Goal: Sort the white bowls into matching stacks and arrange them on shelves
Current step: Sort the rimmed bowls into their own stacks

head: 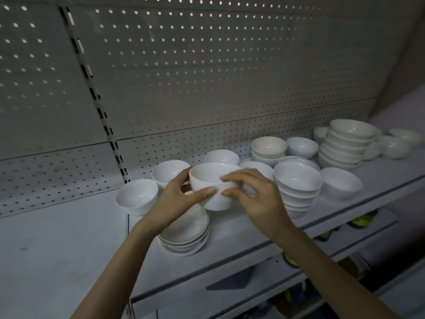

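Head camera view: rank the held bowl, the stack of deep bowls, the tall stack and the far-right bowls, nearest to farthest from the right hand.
1. The held bowl, in the right hand itself.
2. The stack of deep bowls, just right of that hand.
3. The tall stack, farther back and right.
4. The far-right bowls, beyond the tall stack.

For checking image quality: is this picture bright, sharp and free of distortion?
Head view: dim and grainy; small glare spots inside the held bowl and the stacked bowls; wide-angle lens bends the pegboard and tilts the shelf.
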The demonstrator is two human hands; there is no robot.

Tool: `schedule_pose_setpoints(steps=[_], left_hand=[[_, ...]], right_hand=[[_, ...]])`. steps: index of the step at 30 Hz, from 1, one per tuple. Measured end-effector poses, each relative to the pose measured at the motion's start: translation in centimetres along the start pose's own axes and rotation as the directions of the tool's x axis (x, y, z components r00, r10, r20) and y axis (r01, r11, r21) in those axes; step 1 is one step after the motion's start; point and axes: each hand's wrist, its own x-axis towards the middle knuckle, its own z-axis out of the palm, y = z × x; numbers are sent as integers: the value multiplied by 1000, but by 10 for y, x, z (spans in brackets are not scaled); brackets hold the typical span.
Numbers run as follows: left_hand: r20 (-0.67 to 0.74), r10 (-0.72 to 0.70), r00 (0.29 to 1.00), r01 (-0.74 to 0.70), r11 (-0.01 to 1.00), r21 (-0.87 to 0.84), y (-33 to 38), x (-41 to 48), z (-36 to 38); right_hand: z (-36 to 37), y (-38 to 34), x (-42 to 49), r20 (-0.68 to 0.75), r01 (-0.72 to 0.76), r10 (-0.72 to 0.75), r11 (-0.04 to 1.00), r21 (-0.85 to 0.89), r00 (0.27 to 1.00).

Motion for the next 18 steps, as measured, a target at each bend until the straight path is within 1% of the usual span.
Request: schedule_pose_setpoints(steps=[2, 3, 5, 6, 8, 10, 15, 18], left_hand=[[-15, -11, 1000, 10, 997, -83, -2, 11, 1], [-21, -16, 1000, 13, 991, -135, -4, 17, 2], [-31, -30, 999, 24, 981, -195, -8, 29, 4], [-41, -44, 998, 35, 977, -209, -10, 36, 5], [-57, -65, 996, 51, 975, -215, -12, 47, 5], [-48, -77, 996, 66, 979, -195, -14, 58, 2], [3, -73, 997, 73, 988, -135, -21, 80, -10], [52, -67, 996, 69, 997, -46, -26, 90, -15]], right_hand=[[4, 8, 13, -35, -103, 107, 990, 98, 994], [6, 12, 20, -32, -193, 200, 969, 151, 979], [12, 24, 33, 43, -386, 388, 888, 251, 921], [14, 31, 38, 101, -450, 441, 845, 289, 892], [16, 46, 46, 180, -493, 459, 804, 332, 870], [17, 59, 54, 210, -496, 449, 792, 355, 868], [18, 92, 69, 286, -482, 398, 803, 350, 871], [21, 111, 69, 324, -482, 383, 815, 322, 865]])
